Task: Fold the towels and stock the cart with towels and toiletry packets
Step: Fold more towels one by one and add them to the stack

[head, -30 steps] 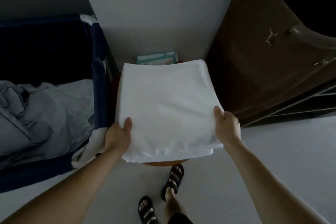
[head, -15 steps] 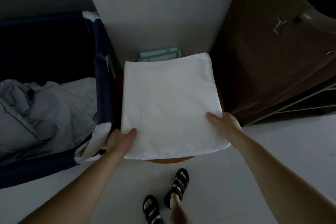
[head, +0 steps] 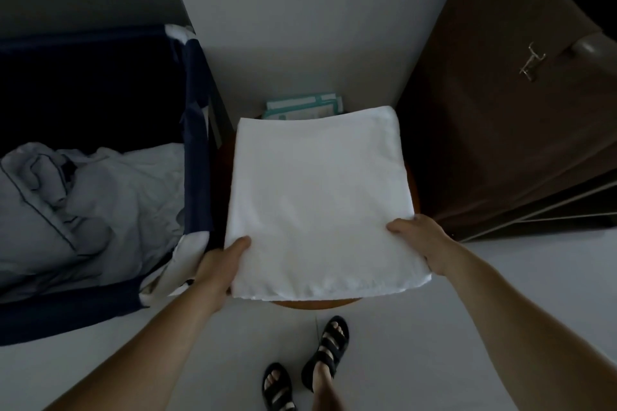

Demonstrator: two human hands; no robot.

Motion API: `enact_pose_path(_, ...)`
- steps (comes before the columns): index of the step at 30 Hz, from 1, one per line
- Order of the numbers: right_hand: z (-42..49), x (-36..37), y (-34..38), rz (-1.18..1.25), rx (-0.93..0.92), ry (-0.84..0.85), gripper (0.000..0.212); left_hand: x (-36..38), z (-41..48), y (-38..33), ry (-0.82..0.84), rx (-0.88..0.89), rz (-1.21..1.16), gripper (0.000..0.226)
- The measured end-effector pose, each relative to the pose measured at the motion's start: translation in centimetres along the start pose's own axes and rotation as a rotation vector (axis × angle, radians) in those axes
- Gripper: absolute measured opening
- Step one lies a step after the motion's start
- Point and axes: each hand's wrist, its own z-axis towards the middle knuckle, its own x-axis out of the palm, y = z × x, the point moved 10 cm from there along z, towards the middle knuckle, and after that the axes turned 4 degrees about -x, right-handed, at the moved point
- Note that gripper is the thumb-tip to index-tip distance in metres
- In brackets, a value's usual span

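A folded white towel [head: 317, 203] lies flat over a round wooden stool [head: 314, 303], covering nearly all of it. My left hand [head: 218, 269] grips the towel's near left corner, thumb on top and fingers underneath. My right hand [head: 422, 243] grips the near right edge the same way. Behind the towel, against the wall, teal and white toiletry packets [head: 302, 107] stick out. The cart [head: 197, 157] of dark blue fabric stands at the left, touching the stool's side.
Crumpled pale linen [head: 83, 207] fills the blue cart. A brown cabinet [head: 500, 130] with metal handles stands at the right. My sandalled feet [head: 305, 367] are on the pale floor just before the stool. A white wall closes off the back.
The towel's near edge has come down and now lies flatter on the stool. Both hands slid slightly along the near corners, and my feet shifted back.
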Motion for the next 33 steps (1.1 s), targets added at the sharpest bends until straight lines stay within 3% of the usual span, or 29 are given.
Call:
enact_pose_path(3, -0.2, 0.2, -0.1, 0.015, 0.000, 0.002, 0.060, -0.5, 0.0, -0.5, -0.043, 0.058, 0.044, 0.056)
enact_pose_path(9, -0.3, 0.0, -0.3, -0.009, -0.019, -0.058, 0.049, 0.2, -0.9, 1.0, 0.079, -0.102, 0.025, 0.054)
enact_pose_path(14, -0.2, -0.2, -0.1, -0.044, -0.028, -0.056, 0.052, 0.8, -1.0, -0.1, 0.122, -0.032, 0.018, 0.045)
enact_pose_path(19, -0.5, 0.6, 0.5, -0.022, -0.010, 0.013, 0.064, 0.5, -1.6, -1.2, 0.053, 0.076, 0.096, 0.040)
enact_pose_path(23, -0.8, 0.0, 1.8, -0.004, -0.120, -0.072, 0.048, 0.2, -2.8, -3.1, -0.013, 0.203, 0.220, 0.031)
enact_pose_path(27, -1.3, -0.5, 3.0, 0.039, -0.228, -0.121, 0.030, 1.2, -3.8, -4.8, 0.053, 0.280, 0.281, 0.034)
enact_pose_path(30, -1.5, -0.4, 2.8, 0.065, -0.237, -0.128, 0.028, 2.5, -3.3, -3.2, 0.211, 0.086, 0.109, 0.039)
enact_pose_path(33, -1.6, -0.1, 2.5, 0.064, -0.227, -0.134, 0.024, 2.2, -2.8, -2.1, 0.228, -0.087, -0.056, 0.044)
